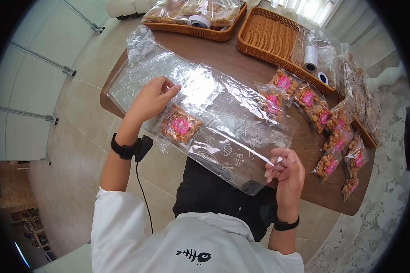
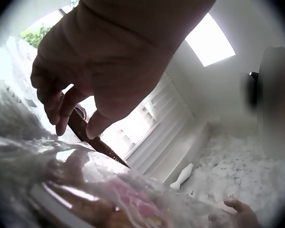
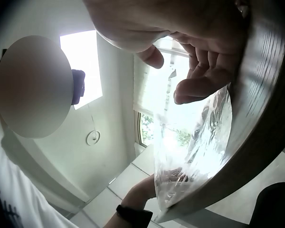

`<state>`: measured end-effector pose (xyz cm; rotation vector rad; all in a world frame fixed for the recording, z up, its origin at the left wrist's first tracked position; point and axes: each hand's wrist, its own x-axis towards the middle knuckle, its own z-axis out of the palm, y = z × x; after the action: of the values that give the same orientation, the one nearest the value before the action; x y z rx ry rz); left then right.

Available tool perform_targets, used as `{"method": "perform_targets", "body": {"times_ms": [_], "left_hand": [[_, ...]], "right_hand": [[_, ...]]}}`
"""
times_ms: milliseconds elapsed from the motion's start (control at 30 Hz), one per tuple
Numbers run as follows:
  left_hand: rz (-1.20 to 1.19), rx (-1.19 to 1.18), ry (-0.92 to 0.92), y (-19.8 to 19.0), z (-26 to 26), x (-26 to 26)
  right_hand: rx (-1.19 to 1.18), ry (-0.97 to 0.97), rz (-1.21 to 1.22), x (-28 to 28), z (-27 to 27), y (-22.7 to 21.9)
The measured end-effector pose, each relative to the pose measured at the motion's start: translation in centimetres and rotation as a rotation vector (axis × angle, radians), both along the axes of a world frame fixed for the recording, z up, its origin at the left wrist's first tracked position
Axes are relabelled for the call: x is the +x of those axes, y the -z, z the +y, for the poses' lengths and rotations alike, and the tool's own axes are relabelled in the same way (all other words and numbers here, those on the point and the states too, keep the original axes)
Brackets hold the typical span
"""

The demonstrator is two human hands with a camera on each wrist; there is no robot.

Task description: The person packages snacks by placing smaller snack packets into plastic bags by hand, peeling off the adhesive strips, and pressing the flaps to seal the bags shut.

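A large clear bag printed with white food drawings (image 1: 225, 148) lies across the table's near side, its lower edge overhanging. One small packet of brown snacks with a pink label (image 1: 181, 126) is at its left part; I cannot tell whether inside or on top. My left hand (image 1: 152, 100) hovers just above that packet, fingers loosely bent; in the left wrist view the thumb and fingers of the left hand (image 2: 95, 71) stand apart. My right hand (image 1: 287, 170) is at the bag's right end, fingers bent, palm up. The right wrist view shows a gap between thumb and fingers of the right hand (image 3: 199, 57).
Several labelled snack packets (image 1: 324, 117) lie at the right of the brown table (image 1: 312, 191). At the back stand a filled wicker basket (image 1: 182, 28) and another basket (image 1: 269, 34) with bags and white rolls (image 1: 310, 57) at its right. More filled bags (image 1: 362, 91) are at far right.
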<state>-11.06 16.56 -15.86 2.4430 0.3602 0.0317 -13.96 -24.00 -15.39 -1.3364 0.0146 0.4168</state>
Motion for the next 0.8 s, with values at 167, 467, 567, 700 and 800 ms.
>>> {"method": "perform_targets", "body": {"times_ms": [167, 467, 567, 700, 800], "left_hand": [[-0.151, 0.258, 0.136, 2.2, 1.5, 2.8], [0.085, -0.083, 0.087, 0.6, -0.1, 4.6], [0.008, -0.1, 0.113, 1.2, 1.0, 4.6], [0.016, -0.379, 0.129, -1.1, 1.3, 4.7], [0.085, -0.377, 0.102, -2.9, 0.8, 4.8]], "right_hand": [[-0.127, 0.037, 0.03, 0.1, 1.2, -0.8], [-0.112, -0.007, 0.013, -0.1, 0.5, -0.5], [-0.046, -0.015, 0.026, -0.2, 0.5, -0.8], [0.071, -0.057, 0.036, -0.2, 0.8, -1.9], [0.093, -0.081, 0.0, -0.1, 1.2, -2.6]]}}
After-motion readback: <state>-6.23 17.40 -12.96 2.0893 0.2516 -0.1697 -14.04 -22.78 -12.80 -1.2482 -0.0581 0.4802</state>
